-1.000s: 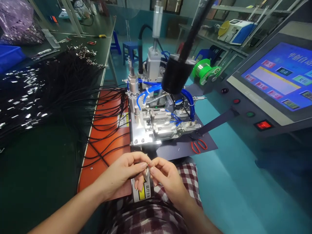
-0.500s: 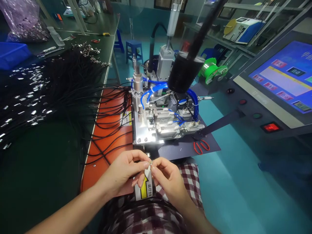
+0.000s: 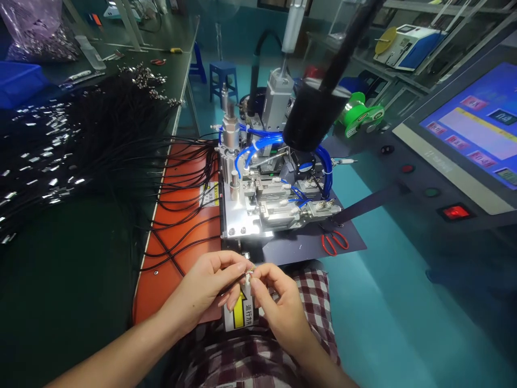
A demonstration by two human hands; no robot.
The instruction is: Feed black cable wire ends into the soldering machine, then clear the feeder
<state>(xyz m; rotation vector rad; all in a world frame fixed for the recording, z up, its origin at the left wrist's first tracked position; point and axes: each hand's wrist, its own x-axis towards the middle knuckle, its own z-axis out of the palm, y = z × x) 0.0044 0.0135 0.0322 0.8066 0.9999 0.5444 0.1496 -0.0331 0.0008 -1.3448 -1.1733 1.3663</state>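
My left hand (image 3: 210, 283) is closed in a pinch, thumb against forefinger, on what looks like a thin black cable. Fine light-coloured wires (image 3: 250, 271) show at the cable's end, between the two hands. The fingertips of my right hand (image 3: 283, 304) are pinched together at those wires; their exact hold is too small to make out. Both hands are just in front of the metal machine (image 3: 242, 215), above my lap. Beneath them is a white label with a yellow arrow (image 3: 238, 312).
Black cables (image 3: 177, 202) run over the orange board (image 3: 177, 248) from a big bundle (image 3: 100, 118) on the left bench. Red-handled scissors (image 3: 334, 243) lie right of the machine. A control screen (image 3: 468, 124) stands at the right, with a green solder spool (image 3: 359, 114) behind.
The view has shifted slightly. Both hands stay together in nearly the same place, and the fine wires show a little more between the fingertips.
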